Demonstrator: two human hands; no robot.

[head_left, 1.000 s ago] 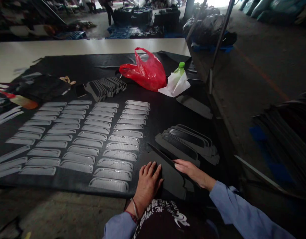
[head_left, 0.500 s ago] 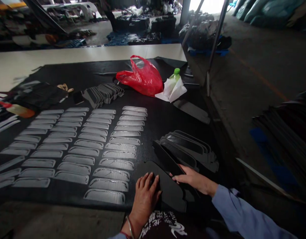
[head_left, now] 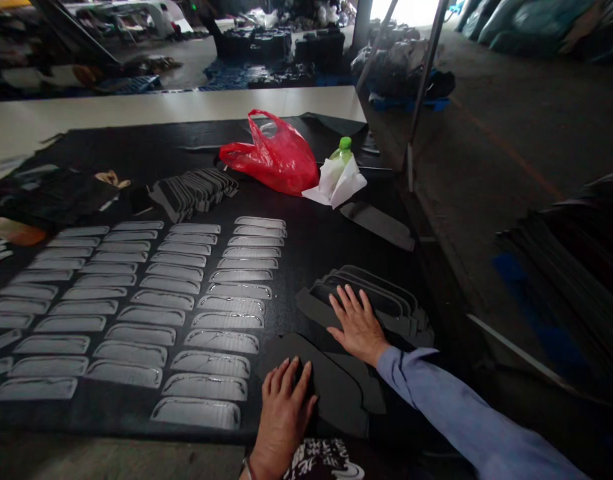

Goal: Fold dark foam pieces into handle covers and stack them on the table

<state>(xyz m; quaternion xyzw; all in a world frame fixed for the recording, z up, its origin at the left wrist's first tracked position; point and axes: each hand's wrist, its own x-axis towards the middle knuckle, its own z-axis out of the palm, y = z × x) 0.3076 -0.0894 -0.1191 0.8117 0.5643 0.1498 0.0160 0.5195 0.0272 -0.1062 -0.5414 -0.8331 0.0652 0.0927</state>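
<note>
Pressing the left hand [head_left: 285, 410] palm down onto the dark gray panel [head_left: 336, 393] at the near side of the tabletop [head_left: 176, 107], with the grip open, fingers slightly apart, clasping nothing. Laying the right hand [head_left: 357, 325] on the fanned pile of gray pieces [head_left: 404, 325], just beyond that panel, with the grip wide open too, fingers spread, clasping nothing. Seeing a second gray panel [head_left: 354, 370] too, poking out from the right side of the first. Looking left across the black sheet [head_left: 291, 267], over slanting columns of pale strips [head_left: 196, 413], with glossy lines along their edges. Farther back, coming to a bundle of small gray pieces [head_left: 191, 192], then a red plastic bag [head_left: 281, 160], and just right of it a green-capped bottle [head_left: 344, 151] partly behind crumpled white paper [head_left: 335, 183]. Nearer than the paper, and to its right, finding a long gray piece [head_left: 379, 225] lying alone.
</note>
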